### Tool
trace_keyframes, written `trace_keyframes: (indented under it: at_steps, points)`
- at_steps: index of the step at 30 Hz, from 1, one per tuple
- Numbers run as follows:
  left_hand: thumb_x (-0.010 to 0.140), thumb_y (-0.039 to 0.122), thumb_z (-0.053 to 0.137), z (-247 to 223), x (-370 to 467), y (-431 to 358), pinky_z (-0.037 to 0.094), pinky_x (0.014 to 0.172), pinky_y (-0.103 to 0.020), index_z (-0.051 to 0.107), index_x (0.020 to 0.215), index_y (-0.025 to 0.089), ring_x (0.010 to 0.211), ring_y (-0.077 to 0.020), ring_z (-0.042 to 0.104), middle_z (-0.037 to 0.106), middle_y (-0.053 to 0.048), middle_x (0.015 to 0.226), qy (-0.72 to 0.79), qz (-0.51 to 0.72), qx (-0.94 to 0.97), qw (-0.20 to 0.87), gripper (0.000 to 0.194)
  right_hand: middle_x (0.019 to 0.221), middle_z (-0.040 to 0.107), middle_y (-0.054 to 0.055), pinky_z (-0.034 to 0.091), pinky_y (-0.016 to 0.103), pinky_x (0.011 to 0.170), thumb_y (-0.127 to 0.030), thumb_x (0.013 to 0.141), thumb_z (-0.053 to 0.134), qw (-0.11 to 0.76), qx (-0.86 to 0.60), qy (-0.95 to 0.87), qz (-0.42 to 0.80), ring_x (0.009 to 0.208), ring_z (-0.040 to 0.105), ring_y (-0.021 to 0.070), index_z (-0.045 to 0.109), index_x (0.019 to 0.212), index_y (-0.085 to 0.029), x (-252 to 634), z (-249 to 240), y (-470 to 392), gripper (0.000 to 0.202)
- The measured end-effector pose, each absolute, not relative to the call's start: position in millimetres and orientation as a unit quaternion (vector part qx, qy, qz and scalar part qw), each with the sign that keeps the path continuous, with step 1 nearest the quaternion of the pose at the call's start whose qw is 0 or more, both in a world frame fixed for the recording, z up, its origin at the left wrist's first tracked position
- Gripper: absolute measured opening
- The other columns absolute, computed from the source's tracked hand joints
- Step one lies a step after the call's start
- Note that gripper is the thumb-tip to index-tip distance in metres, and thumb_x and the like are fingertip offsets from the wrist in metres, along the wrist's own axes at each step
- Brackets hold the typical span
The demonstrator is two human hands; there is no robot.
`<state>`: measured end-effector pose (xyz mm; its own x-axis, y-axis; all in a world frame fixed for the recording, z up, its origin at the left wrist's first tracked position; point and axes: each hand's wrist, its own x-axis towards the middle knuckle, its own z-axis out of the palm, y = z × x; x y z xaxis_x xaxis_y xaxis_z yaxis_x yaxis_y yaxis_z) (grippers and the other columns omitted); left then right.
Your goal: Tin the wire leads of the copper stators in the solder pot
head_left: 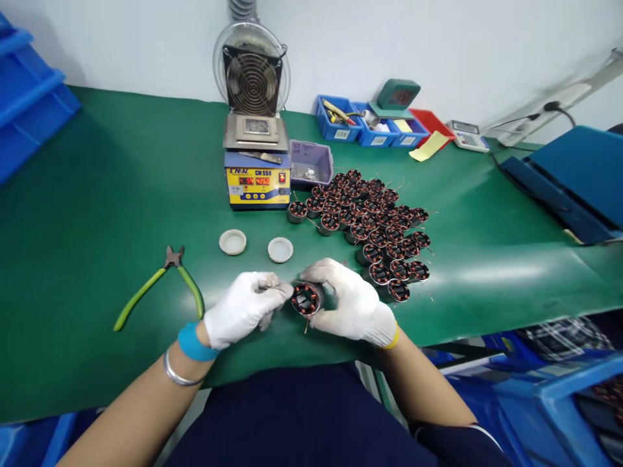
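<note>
Near the desk's (pixel 160 175) front edge, a wound stator (pixel 307 299) between gloved hands.
Right hand's (pixel 353 303) grip wraps its casing; left hand (pixel 247 306) bunches at the rim, hold unclear. Probably stiff, dense; fine leads likely bend, so take the casing. Clustered stators (pixel 374 237) crowd toward the back edge; cutters (pixel 174 258) lie left.

The single head-worn view looked forward and down across the tabletop (pixel 146 181), close above the left hand (pixel 248 308) and right hand (pixel 348 303), reaching from the dark shirt (pixel 282 421) at the near edge to the white wall (pixel 146 45) at the far side.
</note>
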<state>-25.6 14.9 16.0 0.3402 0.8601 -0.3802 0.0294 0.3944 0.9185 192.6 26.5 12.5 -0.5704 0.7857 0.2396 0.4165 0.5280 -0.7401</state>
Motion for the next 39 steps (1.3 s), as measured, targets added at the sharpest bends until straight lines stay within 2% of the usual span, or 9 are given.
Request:
trace_keyframes:
  at_steps: [4,6,11,18,22,26,31,34,39]
  points:
    - [0.066,0.040,0.072,23.9,-49.2,19.3,0.018,0.031,-0.023,0.041,0.046,0.022,0.027,-0.0085,0.027,0.033,0.006,0.032,0.431,0.373,0.409,0.712,0.041,0.106,0.063,0.005,0.052,0.036,0.082,-0.024,0.065,0.076,0.252,-0.380,-0.822,0.342,0.094,0.063,0.0240,0.060,0.105,-0.021,193.7,19.0,27.0,0.044]
    - [0.068,0.039,0.071,23.8,-60.0,23.1,0.021,0.032,-0.023,0.041,0.045,0.023,0.029,-0.0088,0.027,0.030,0.006,0.033,0.423,0.447,0.401,0.679,0.041,0.105,0.063,0.005,0.052,0.035,0.081,-0.024,0.065,0.076,0.243,-0.379,-0.820,0.352,0.093,0.063,0.0235,0.059,0.103,-0.021,193.2,21.8,28.4,0.042]
    - [0.066,0.029,0.076,18.2,-44.5,22.2,0.049,0.056,-0.026,0.071,0.068,0.018,0.059,-0.0166,0.060,0.068,-0.004,0.067,0.484,0.386,0.539,0.571,0.012,0.103,0.063,0.006,0.051,0.034,0.080,-0.024,0.067,0.075,0.231,-0.333,-0.847,0.345,0.092,0.063,0.0238,0.060,0.104,-0.020,187.1,23.5,32.0,0.041]
    - [0.070,0.035,0.070,18.3,-51.8,24.9,0.036,0.043,-0.023,0.061,0.057,0.017,0.045,-0.0117,0.045,0.052,0.000,0.051,0.516,0.509,0.451,0.522,0.025,0.100,0.064,0.005,0.050,0.032,0.077,-0.021,0.061,0.079,0.208,-0.319,-0.850,0.364,0.086,0.063,0.0224,0.062,0.102,-0.018,188.5,19.0,28.9,0.045]
    - [0.071,0.035,0.073,14.8,-44.2,22.2,0.045,0.053,-0.024,0.068,0.070,0.017,0.059,-0.0149,0.054,0.063,-0.002,0.066,0.499,0.380,0.544,0.558,0.019,0.101,0.065,0.004,0.050,0.033,0.078,-0.025,0.064,0.078,0.197,-0.346,-0.844,0.360,0.089,0.064,0.0230,0.062,0.104,-0.020,189.3,20.8,28.5,0.043]
    - [0.073,0.040,0.071,17.1,-33.0,15.1,0.038,0.046,-0.023,0.055,0.053,0.017,0.049,-0.0107,0.043,0.048,0.001,0.051,0.498,0.348,0.547,0.576,0.034,0.099,0.065,0.004,0.050,0.033,0.076,-0.027,0.065,0.076,0.196,-0.360,-0.838,0.360,0.088,0.065,0.0236,0.062,0.102,-0.020,190.4,23.8,25.9,0.040]
    - [0.067,0.035,0.075,26.3,-49.1,21.4,0.030,0.035,-0.022,0.056,0.050,0.017,0.039,-0.0100,0.041,0.046,0.000,0.046,0.492,0.481,0.441,0.576,0.031,0.102,0.065,0.005,0.052,0.036,0.082,-0.028,0.062,0.076,0.230,-0.404,-0.808,0.363,0.093,0.065,0.0244,0.061,0.099,-0.020,197.9,22.6,28.3,0.041]
    - [0.068,0.031,0.076,23.1,-52.7,29.5,0.034,0.035,-0.022,0.055,0.052,0.017,0.039,-0.0101,0.044,0.048,0.001,0.047,0.496,0.607,0.339,0.520,0.030,0.112,0.064,0.006,0.053,0.036,0.086,-0.024,0.059,0.077,0.237,-0.471,-0.774,0.351,0.099,0.064,0.0249,0.059,0.105,-0.020,198.2,18.4,42.3,0.050]
    - [0.071,0.029,0.075,9.6,-46.2,34.3,0.044,0.043,-0.021,0.065,0.071,0.015,0.047,-0.0085,0.051,0.062,-0.001,0.069,0.481,0.649,0.278,0.519,0.016,0.089,0.067,-0.001,0.052,0.028,0.067,-0.017,0.061,0.078,0.150,-0.555,-0.748,0.331,0.079,0.064,0.0197,0.063,0.102,-0.020,186.1,7.8,77.0,0.044]
